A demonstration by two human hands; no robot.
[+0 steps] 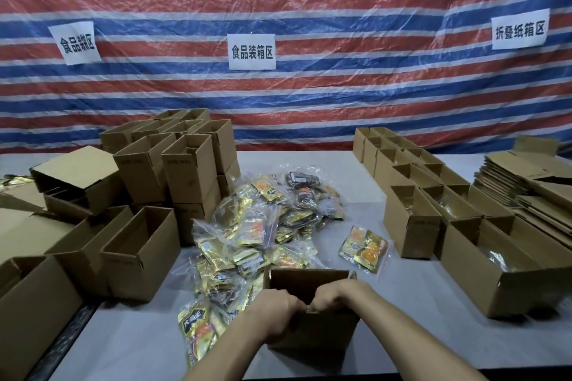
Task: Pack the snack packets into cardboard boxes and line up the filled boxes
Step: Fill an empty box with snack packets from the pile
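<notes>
Holding an open cardboard box by its near rim, the left hand and right hand sit side by side with knuckles almost touching. Each grip is closed, with the fingers curled over that rim. The box stands upright at the near edge of the grey worktop, and its inside is too dark to read.

A pile of snack packets in clear bags lies just behind and to the left of this box, and some packets touch its left wall. One small bag of packets lies apart, behind the box to its right. Left of the box stand empty boxes, with stacked boxes behind them. Right of it runs a row of boxes with something shiny inside, and flat cardboard is heaped beyond that. Far behind the box hangs a striped tarp carrying paper signs.
</notes>
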